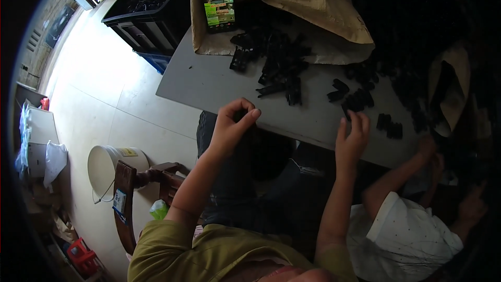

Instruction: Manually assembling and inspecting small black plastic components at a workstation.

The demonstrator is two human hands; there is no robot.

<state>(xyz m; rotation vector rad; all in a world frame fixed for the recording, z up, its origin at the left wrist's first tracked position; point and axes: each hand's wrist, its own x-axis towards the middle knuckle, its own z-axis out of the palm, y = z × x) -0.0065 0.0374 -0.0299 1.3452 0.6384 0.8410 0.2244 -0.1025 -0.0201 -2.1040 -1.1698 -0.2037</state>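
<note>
Lying right of centre, a cluster of black parts [360,98] sits at the fingertips of the right hand [352,143], which points up the frame with fingers bent; whether it grips one, I cannot tell. The left hand [229,127], near the centre, has curled fingers, thumb beside the forefinger; anything pinched there cannot be made out. A larger black pile [274,57] covers part of the table [209,81] at upper centre, near a lit phone [218,2]. At left, a bucket [102,167] bears a yellow label [128,152], its print too small to read.
</note>
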